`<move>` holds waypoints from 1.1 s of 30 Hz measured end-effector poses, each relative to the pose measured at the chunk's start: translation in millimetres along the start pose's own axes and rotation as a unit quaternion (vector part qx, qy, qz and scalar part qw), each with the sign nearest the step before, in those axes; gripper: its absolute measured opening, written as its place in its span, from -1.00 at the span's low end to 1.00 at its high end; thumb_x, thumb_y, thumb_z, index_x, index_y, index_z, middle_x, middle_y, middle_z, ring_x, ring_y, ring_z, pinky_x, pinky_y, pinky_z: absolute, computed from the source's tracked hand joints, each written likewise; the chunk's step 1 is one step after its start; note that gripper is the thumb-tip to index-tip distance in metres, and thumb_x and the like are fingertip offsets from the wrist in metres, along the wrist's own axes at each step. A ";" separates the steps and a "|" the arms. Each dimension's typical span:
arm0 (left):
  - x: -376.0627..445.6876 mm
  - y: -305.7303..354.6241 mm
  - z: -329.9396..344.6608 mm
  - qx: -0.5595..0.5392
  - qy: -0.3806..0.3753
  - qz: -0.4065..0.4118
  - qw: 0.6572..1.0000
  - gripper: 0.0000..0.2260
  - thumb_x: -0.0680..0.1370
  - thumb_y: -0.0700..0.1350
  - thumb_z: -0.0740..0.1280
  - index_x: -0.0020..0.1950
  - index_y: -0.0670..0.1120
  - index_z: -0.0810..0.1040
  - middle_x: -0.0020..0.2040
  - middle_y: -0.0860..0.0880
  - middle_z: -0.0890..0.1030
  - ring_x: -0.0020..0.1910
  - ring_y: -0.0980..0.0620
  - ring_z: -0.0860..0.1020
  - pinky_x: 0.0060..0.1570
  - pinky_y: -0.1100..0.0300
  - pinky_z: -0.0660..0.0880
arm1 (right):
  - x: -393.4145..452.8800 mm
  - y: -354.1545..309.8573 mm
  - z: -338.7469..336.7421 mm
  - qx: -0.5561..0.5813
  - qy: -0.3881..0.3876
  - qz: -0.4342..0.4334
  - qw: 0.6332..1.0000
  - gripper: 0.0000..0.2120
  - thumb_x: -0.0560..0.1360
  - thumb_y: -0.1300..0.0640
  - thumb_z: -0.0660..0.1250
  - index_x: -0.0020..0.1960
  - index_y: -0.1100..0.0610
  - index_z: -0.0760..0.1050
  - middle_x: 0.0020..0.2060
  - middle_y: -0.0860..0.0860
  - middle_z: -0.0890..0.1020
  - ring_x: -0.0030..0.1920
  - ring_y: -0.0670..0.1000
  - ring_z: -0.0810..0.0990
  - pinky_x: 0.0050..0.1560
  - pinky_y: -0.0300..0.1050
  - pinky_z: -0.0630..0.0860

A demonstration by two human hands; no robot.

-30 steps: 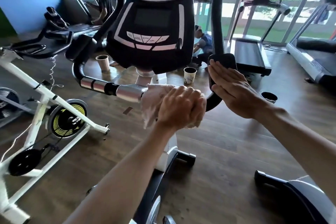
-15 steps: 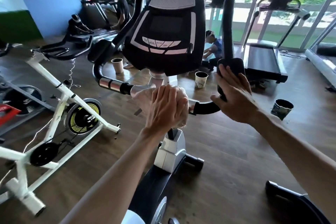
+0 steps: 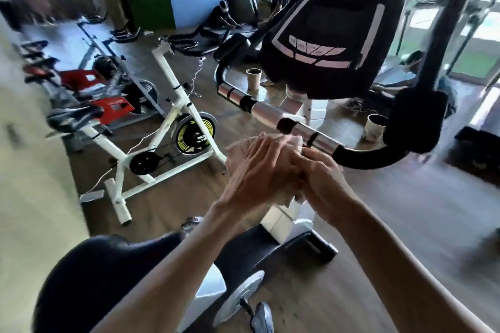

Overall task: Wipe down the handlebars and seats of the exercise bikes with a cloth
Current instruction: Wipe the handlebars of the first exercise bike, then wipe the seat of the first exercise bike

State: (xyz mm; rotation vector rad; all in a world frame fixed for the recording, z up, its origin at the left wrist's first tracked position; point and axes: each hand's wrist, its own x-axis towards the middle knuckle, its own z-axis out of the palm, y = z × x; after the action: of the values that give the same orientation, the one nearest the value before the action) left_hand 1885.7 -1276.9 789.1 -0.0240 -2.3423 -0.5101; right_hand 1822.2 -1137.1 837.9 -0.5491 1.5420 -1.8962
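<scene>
Left hand point(image 3: 259, 170) fingers point(image 3: 266, 143) curled together over a crumpled pale cloth point(image 3: 290, 140); right hand point(image 3: 322, 178) fingers folded in against the same cloth from the 3 o'clock side. Both hands touching, cloth bunched between them, only its top edge and a scrap below the palms showing. Whether the right hand really grips it or just presses: cannot tell, motion blur.

Cloth sits just at the 7 o'clock end of the chrome section of the handlebar point(image 3: 319, 138), touching or nearly so. Bar: polished metal tube with black rubber rings, running 10 o'clock to 4 o'clock, then curving into a black foam grip point(image 3: 370, 157) and a black padded block point(image 3: 416, 119) on an upright.

Above, at 1 o'clock: glossy black console point(image 3: 338, 30) with pale button strip. Black smooth saddle point(image 3: 108, 273) at 7 o'clock, under the left forearm.

Open room: bare wood-plank floor point(image 3: 405, 211) at 3–5 o'clock, free. At 9 o'clock a white-framed spin bike point(image 3: 167, 105) with yellow-ringed flywheel, well apart from the hands. Two paper cups on the floor: one point(image 3: 253, 78) at 12 o'clock, beyond the bar, one point(image 3: 374, 127) at 2 o'clock. Frame edges heavily blurred.
</scene>
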 end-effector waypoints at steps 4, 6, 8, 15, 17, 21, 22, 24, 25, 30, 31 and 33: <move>-41.8 21.6 -6.2 -0.010 0.101 -0.282 0.954 -0.34 0.62 0.32 0.08 0.53 -0.14 0.35 0.42 -0.06 0.44 0.44 0.00 0.37 0.45 0.09 0.28 | 11.5 18.4 -8.1 -0.036 -0.006 0.034 0.999 -0.75 0.67 0.36 0.16 0.12 0.25 0.62 -0.15 0.07 0.74 -0.11 0.03 0.71 -0.17 -0.13 0.60; -55.9 31.0 -10.9 -0.069 0.139 -0.426 0.891 -0.43 0.65 0.28 0.11 0.36 -0.15 0.52 0.25 -0.03 0.56 0.23 0.00 0.52 0.27 0.10 0.43 | 13.5 22.6 -10.6 -0.043 -0.029 0.045 0.998 -0.69 0.65 0.39 0.12 0.09 0.21 0.63 -0.14 0.03 0.75 -0.07 0.00 0.70 -0.07 -0.08 0.60; -64.6 36.0 -17.5 -0.261 0.147 -0.522 0.799 -0.51 0.69 0.23 0.14 0.21 -0.13 0.64 0.11 -0.09 0.69 0.03 -0.02 0.64 0.04 0.14 0.54 | 12.2 26.8 -9.1 -0.026 -0.087 0.068 0.994 -0.68 0.65 0.38 0.11 0.07 0.20 0.63 -0.17 0.03 0.74 -0.12 -0.03 0.71 -0.08 -0.07 0.64; -103.7 73.4 -34.7 -0.368 0.166 -0.536 0.742 -0.59 0.54 0.20 0.43 0.18 -0.09 0.68 0.05 -0.11 0.74 0.06 -0.16 0.69 0.08 -0.06 0.62 | -1.2 44.6 7.9 -0.107 -0.244 0.106 0.958 -0.77 0.68 0.27 0.20 0.20 0.26 0.61 0.03 0.23 0.71 0.06 0.19 0.69 -0.01 0.05 0.66; -116.8 79.6 -35.7 -0.361 0.190 -0.543 0.734 -0.60 0.51 0.21 0.45 0.12 -0.09 0.69 0.01 -0.13 0.73 0.03 -0.17 0.68 0.10 -0.08 0.61 | -1.9 49.3 11.1 -0.231 -0.222 -0.001 0.947 -0.83 0.64 0.16 0.33 0.17 0.12 0.65 -0.01 0.09 0.73 0.05 0.11 0.71 0.01 0.06 0.68; -130.1 90.6 -41.1 -0.394 0.224 -0.539 0.709 -0.57 0.49 0.19 0.43 0.20 -0.08 0.69 0.11 -0.23 0.68 0.15 -0.26 0.64 0.29 -0.23 0.53 | -9.1 51.7 15.5 -0.285 -0.283 -0.029 0.916 -0.76 0.65 -0.05 0.31 0.24 0.03 0.61 0.02 0.01 0.71 0.07 0.02 0.69 0.05 0.00 0.66; -132.0 92.3 -41.8 -0.404 0.224 -0.536 0.707 -0.54 0.51 0.18 0.41 0.25 -0.11 0.67 0.12 -0.22 0.67 0.13 -0.23 0.64 0.27 -0.21 0.52 | -12.6 53.6 17.3 -0.239 -0.320 0.022 0.917 -0.73 0.67 -0.06 0.24 0.24 0.05 0.60 0.00 0.05 0.73 0.05 0.05 0.71 0.04 0.01 0.67; -137.6 94.9 -44.9 -0.423 0.226 -0.541 0.691 -0.51 0.52 0.16 0.41 0.29 -0.17 0.63 0.11 -0.22 0.65 0.08 -0.19 0.63 0.23 -0.19 0.53 | -19.8 60.2 21.4 -0.182 -0.345 0.065 0.918 -0.69 0.70 -0.05 0.17 0.19 0.08 0.61 -0.07 0.08 0.75 -0.02 0.07 0.74 -0.03 0.04 0.69; -142.2 95.9 -45.9 -0.423 0.227 -0.547 0.686 -0.50 0.51 0.15 0.43 0.29 -0.19 0.62 0.11 -0.23 0.66 0.07 -0.20 0.64 0.24 -0.20 0.53 | -21.4 65.8 23.9 -0.186 -0.342 0.050 0.920 -0.70 0.70 -0.02 0.17 0.15 0.10 0.63 -0.11 0.09 0.75 -0.05 0.09 0.75 -0.06 0.08 0.70; -182.1 95.4 -44.6 -0.344 0.292 -0.598 0.663 -0.49 0.42 0.15 0.49 0.24 -0.15 0.64 0.09 -0.16 0.73 0.09 -0.17 0.70 0.15 -0.14 0.62 | -22.2 109.9 46.3 -0.241 -0.324 -0.004 0.915 -0.78 0.68 0.21 0.26 -0.07 0.16 0.64 -0.20 0.16 0.71 -0.13 0.31 0.69 -0.17 0.39 0.63; -191.7 93.7 -45.7 -0.339 0.308 -0.603 0.653 -0.48 0.42 0.16 0.50 0.27 -0.12 0.62 0.10 -0.13 0.73 0.10 -0.15 0.70 0.16 -0.15 0.62 | -23.1 117.2 53.6 -0.250 -0.332 -0.004 0.909 -0.78 0.67 0.21 0.27 -0.09 0.14 0.64 -0.21 0.14 0.71 -0.13 0.32 0.69 -0.18 0.39 0.62; -209.9 86.5 -50.8 -0.342 0.336 -0.601 0.640 -0.51 0.47 0.15 0.50 0.31 -0.06 0.59 0.14 -0.11 0.72 0.13 -0.12 0.70 0.14 -0.14 0.62 | -24.2 128.0 73.0 -0.270 -0.374 -0.006 0.887 -0.80 0.67 0.13 0.30 -0.07 0.09 0.66 -0.22 0.09 0.72 -0.16 0.25 0.70 -0.16 0.32 0.65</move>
State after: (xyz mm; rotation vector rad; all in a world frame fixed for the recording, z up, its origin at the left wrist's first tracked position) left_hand 2087.4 -1189.1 713.4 1.2133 -1.0002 -1.6561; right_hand 1914.6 -1187.6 731.9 -1.3469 1.4803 -1.0060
